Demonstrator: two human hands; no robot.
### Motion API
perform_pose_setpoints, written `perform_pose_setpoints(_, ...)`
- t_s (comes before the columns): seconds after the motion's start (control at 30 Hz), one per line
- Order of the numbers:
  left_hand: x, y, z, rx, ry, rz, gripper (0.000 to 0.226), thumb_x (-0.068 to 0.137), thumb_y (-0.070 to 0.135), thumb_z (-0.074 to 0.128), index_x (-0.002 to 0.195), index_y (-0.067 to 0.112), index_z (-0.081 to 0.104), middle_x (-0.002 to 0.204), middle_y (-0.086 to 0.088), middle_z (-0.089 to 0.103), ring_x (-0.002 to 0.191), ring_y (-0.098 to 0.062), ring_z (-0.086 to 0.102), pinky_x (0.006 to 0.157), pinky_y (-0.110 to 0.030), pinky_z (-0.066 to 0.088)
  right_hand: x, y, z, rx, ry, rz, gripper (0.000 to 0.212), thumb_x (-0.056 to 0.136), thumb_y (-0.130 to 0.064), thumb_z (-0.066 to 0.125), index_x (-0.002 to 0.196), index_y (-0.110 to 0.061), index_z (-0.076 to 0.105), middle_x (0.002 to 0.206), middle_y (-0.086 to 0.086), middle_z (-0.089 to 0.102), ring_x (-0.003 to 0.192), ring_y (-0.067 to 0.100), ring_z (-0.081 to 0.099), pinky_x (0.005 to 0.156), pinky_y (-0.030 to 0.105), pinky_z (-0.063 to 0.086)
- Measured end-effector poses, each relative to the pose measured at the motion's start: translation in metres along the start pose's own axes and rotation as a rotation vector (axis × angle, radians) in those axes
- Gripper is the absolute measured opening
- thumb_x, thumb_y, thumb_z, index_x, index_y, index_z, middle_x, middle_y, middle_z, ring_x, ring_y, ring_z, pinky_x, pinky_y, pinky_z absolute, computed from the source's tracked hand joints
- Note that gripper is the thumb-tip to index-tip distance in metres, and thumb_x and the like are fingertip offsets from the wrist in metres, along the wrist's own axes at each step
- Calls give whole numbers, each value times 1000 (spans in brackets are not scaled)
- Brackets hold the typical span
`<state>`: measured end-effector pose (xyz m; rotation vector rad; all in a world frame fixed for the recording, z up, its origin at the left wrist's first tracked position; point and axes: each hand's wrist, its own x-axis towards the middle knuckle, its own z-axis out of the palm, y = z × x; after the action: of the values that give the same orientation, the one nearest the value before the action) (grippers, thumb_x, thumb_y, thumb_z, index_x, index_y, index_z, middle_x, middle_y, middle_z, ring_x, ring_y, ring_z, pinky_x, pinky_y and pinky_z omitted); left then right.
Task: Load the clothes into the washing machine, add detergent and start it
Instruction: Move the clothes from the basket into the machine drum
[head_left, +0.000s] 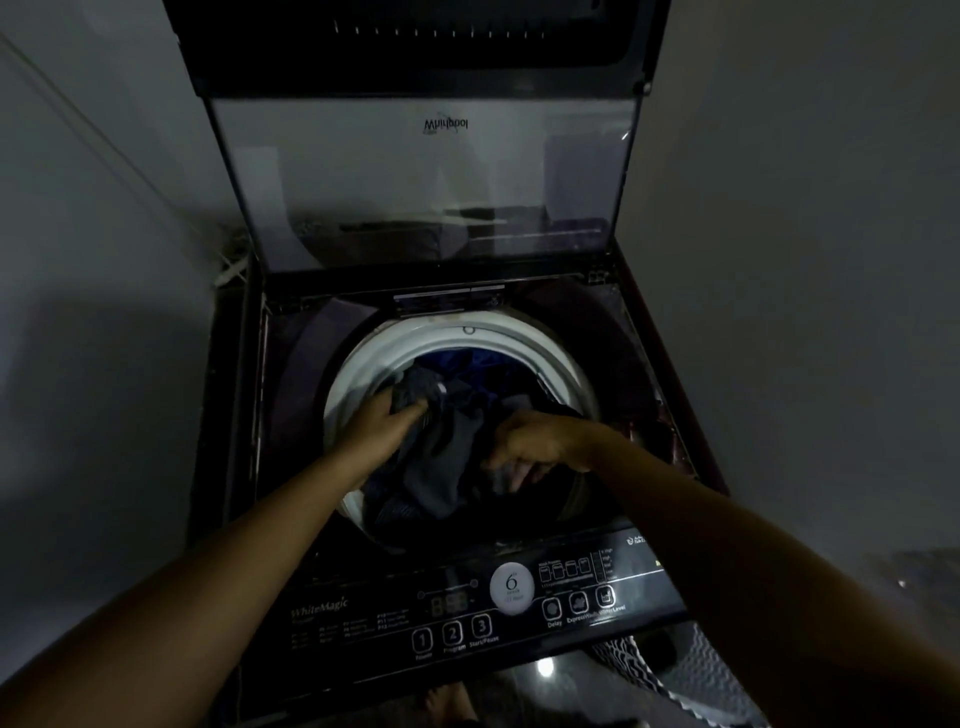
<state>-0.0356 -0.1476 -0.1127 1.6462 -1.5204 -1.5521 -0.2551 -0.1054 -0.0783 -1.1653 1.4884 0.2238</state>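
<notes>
Dim grey walls surround a dark top-loading washing machine, lid up. Both hands, left hand and right hand, clench dark grey clothes in the white-rimmed drum, at 12 o'clock from the control panel.

Left hand and right hand grip dark clothes inside washer drum.

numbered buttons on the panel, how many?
3, in a row at the lower middle of the control panel: button 1 on the left, button 2 in the middle, button 3 on the right. The right forearm covers the panel's right end, which may hide more.
</notes>
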Motion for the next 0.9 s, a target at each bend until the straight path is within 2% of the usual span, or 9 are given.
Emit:
perform_pose_setpoints(0.1,6,11,-11,-124,171,94,26,100,37,55,125,32,57,111,12,65,114,-19,60,97,-33,49,3,20,-20,-604,444,104,40,94,-21,56,132,-8,56,126,13,63,117,35,62,89,40,53)
perform_pose_setpoints(0.27,13,9,-13,480,392,302,89,82,28,75,153,23,21,155,-10,31,139,-31,35,111,-45,38,11,9,-8,-649,746,-93,63,85,-33,64,140,-15,38,136,15,45,122,40,52,89,50,51)
perform_pose_setpoints(0.37,7,-1,3,984,325,486,88,75,36,75,149,29,30,151,-8,30,134,-35,34,102,-49,45,25,8,6,-524,620,-240,79,78,-37,68,147,-20,33,137,16,42,122,43,50,92,51,52)
perform_pose_setpoints(0.43,11,-20,10,1059,-16,267,94,76,39,73,153,33,20,156,-10,20,137,-38,27,106,-52,41,37,18,15,-505,367,-273,79,85,-35,64,155,-24,28,145,19,42,128,41,50,103,47,47)
perform_pose_setpoints(0.53,23,-53,23,1095,-422,-85,113,81,40,71,156,35,-14,164,-9,-11,146,-42,17,117,-48,30,52,37,28,-537,16,-41,58,102,-30,53,154,-18,33,147,18,47,122,35,57,103,44,50)
perform_pose_setpoints(0.67,38,-71,42,1054,-492,-211,113,88,32,67,153,26,-24,164,-16,-15,147,-40,23,117,-41,33,52,29,29,-660,-64,58,33,101,-12,53,132,0,57,125,20,63,83,22,59,64,25,49)
perform_pose_setpoints(0.77,56,-77,42,1056,-491,-255,104,94,29,62,154,22,-23,165,-18,-7,148,-39,20,119,-45,28,37,5,31,-726,94,-123,39,97,-23,56,134,-12,57,133,12,58,110,28,58,87,35,49)
perform_pose_setpoints(0.83,65,-77,41,1036,-489,-284,100,97,32,59,154,22,-22,165,-19,-2,148,-38,22,119,-46,29,25,-6,38,-637,105,-274,41,97,-27,55,137,-21,55,138,8,52,124,27,49,92,30,43)
perform_pose_setpoints(0.9,69,-77,42,1033,-485,-293,111,91,42,65,154,19,-23,164,-21,1,147,-38,24,118,-45,30,21,4,41,-569,-14,-189,40,99,-23,53,138,-19,55,140,7,51,119,24,49,87,22,43)
